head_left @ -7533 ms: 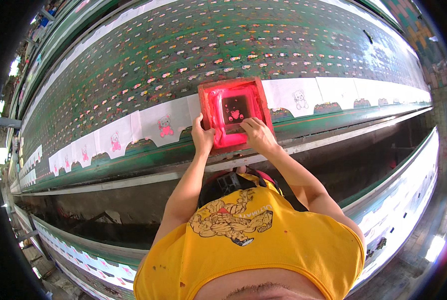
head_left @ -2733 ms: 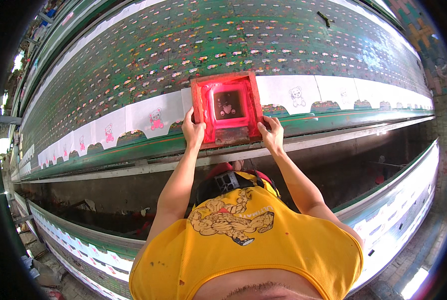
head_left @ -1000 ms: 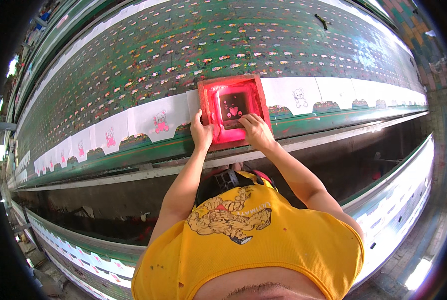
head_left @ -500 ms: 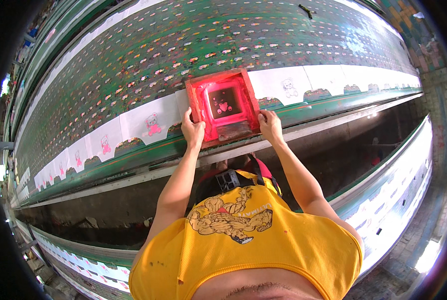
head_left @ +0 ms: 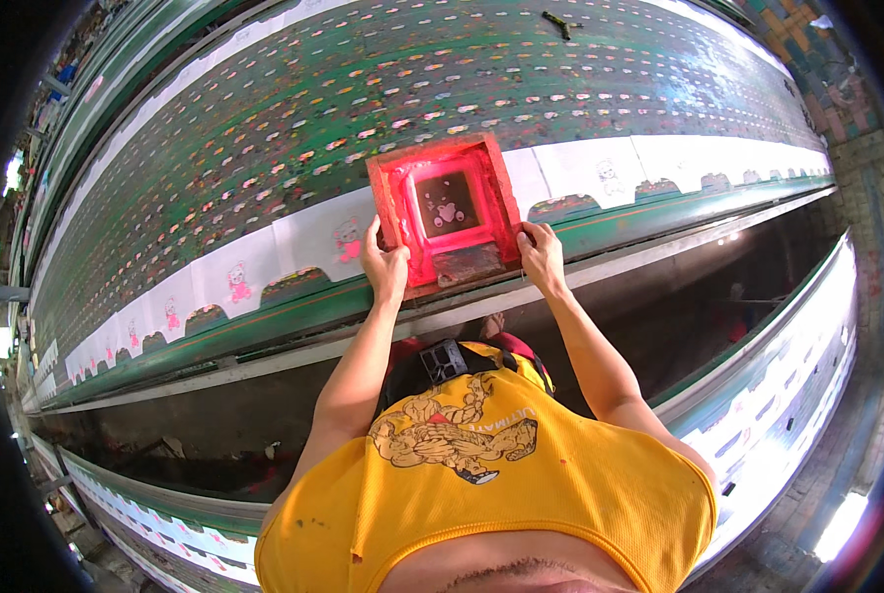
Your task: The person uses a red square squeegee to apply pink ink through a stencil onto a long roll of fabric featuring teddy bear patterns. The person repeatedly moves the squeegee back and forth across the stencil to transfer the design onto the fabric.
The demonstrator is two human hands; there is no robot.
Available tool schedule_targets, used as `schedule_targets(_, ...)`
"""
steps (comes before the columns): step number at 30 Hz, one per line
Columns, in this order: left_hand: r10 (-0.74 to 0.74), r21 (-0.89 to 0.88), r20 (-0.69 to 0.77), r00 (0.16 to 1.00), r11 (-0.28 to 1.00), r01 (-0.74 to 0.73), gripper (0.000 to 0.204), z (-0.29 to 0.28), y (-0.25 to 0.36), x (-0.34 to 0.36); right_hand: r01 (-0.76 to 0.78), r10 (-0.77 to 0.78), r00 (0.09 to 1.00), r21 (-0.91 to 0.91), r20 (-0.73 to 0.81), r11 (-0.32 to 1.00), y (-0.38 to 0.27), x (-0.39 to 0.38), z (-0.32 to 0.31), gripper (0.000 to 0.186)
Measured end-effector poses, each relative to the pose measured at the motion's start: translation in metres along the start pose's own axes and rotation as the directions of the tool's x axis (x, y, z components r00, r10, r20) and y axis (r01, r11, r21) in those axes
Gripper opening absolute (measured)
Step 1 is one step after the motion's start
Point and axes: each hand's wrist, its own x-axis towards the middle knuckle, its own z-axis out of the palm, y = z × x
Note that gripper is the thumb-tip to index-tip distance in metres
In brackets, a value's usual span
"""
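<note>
Gripping a red-stained screen-printing frame [head_left: 447, 203] from both sides, over white sheets [head_left: 298, 232] edging the green bench [head_left: 294, 138].
Pinched at left by the left hand [head_left: 385, 267], at the near right corner by the right hand [head_left: 541, 259] — lifted or resting, impossible to tell. Liable to smear the possibly wet pink bear print [head_left: 348, 242] just to the left if dragged sideways; to print out of register if set askew by uneven hands — or to be fouled, if tilted, by a sliding squeegee-like block [head_left: 468, 264] at the near end.
</note>
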Motion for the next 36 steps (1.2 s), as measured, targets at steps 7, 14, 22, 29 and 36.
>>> schedule_targets(7,0.008,0.087,-0.016,1.0,0.996,-0.007,0.076,0.081,0.004,-0.024,0.01,-0.009,1.0,-0.039,0.028,0.999,0.05,0.029,-0.062,0.031)
schedule_targets(14,-0.01,0.175,-0.012,1.0,0.985,0.012,0.078,0.098,0.007,-0.032,0.017,-0.01,0.996,-0.068,0.094,0.998,0.072,0.038,-0.076,0.033)
schedule_targets(22,-0.107,0.146,0.01,0.994,0.984,0.105,0.078,0.098,0.023,-0.033,0.069,-0.061,0.993,-0.081,0.105,0.994,0.069,0.039,-0.083,0.029)
schedule_targets(29,-0.119,0.063,0.016,0.993,0.991,0.118,0.078,0.098,0.021,-0.032,0.679,-0.63,0.67,0.018,0.393,0.734,0.008,0.012,-0.083,0.041)
schedule_targets(36,-0.114,0.094,0.044,0.992,0.989,0.11,0.074,0.096,0.003,-0.028,0.754,-0.681,0.646,-0.146,0.346,0.641,0.019,0.022,-0.039,0.031)
